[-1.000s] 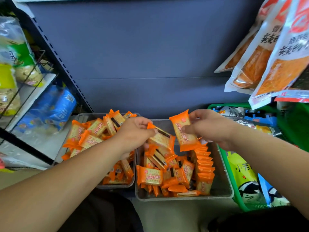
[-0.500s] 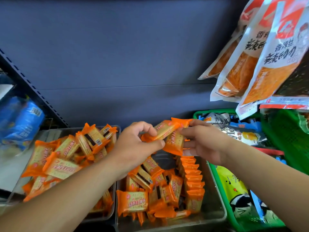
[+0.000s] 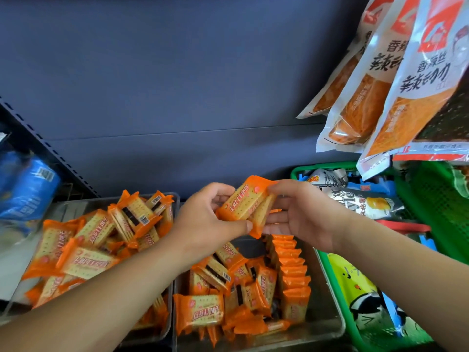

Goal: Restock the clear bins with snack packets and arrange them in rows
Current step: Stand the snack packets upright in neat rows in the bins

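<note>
Two stacked orange cracker packets (image 3: pixel 242 203) are gripped jointly by the left hand (image 3: pixel 208 222) and right hand (image 3: pixel 307 217) above the right clear bin (image 3: pixel 330 323), where a packet row (image 3: pixel 291 270) is stood on edge.

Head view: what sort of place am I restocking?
Most likely a shop's snack aisle: large snack bags hang at upper right, clear bins hold orange cracker packets, and a green basket holds more packaged snacks.

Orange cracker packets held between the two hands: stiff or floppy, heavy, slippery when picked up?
Probably stiff: the orange cracker packets show flat rectangular faces between the left hand and right hand. Likely light, since they are only pinched by fingertips. The glossy wrap looks slippery.
</note>
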